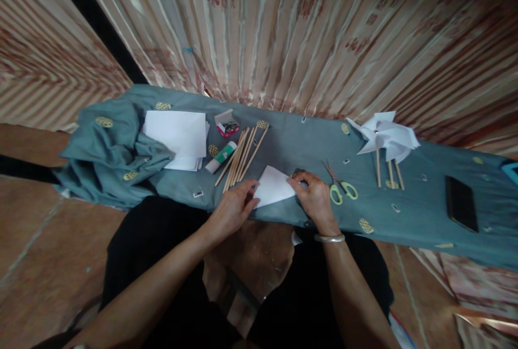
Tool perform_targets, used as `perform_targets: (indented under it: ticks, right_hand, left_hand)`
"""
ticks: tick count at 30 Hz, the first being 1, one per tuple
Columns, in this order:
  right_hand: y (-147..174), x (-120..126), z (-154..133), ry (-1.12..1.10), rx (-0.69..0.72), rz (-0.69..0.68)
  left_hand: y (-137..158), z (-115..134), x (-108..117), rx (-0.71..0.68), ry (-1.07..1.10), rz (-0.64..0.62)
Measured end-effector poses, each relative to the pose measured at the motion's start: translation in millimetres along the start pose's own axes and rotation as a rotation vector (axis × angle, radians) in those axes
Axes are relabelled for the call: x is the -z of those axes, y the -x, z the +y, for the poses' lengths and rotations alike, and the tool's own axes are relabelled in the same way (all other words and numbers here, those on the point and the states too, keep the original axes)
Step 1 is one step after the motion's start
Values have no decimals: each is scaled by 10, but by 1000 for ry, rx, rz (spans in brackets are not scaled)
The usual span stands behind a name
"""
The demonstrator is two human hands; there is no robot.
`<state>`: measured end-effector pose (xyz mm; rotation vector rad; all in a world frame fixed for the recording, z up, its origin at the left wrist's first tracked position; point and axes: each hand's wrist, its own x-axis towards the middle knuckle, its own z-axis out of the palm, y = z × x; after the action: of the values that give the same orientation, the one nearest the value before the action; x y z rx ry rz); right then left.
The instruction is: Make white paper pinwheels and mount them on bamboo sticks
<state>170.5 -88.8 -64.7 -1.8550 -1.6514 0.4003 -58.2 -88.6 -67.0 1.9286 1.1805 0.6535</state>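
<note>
A folded sheet of white paper (273,186) lies at the front edge of the cloth between my hands. My left hand (234,206) pinches its left corner, and my right hand (312,193) grips its right corner between thumb and fingers. Just right of my right hand lie scissors (342,190) with light green handles, their blades slightly apart. Beyond my left hand are several thin wooden sticks (242,157) and a green and white glue stick (220,157). A small red and white box (227,124) of dark pins or clips stands open behind them.
A stack of white paper (176,136) sits at the left, partly under bunched cloth (105,144). White paper pinwheels (386,133) on sticks lie at the right, near a dark phone (462,203). A pleated curtain (275,31) hangs behind the grey-green cloth-covered surface (299,141).
</note>
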Motion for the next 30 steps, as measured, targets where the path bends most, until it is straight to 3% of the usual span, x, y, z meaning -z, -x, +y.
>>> perform_targets:
  ticks: [5, 9, 13, 18, 30]
  right_hand:
    - [-14, -2, 4, 12, -6, -12]
    - [-25, 1, 6, 25, -18, -28]
    - [-24, 1, 3, 21, -3, -18]
    - [-29, 2, -11, 27, 6, -17]
    - [-41, -17, -2, 52, 10, -10]
  left_hand:
    - [19, 52, 25, -119, -226, 6]
    - [36, 163, -24, -310, -435, 45]
    - [48, 227, -173, -462, -522, -41]
    - [43, 201, -270, -452, -565, -101]
    - [31, 125, -277, -429, -554, -109]
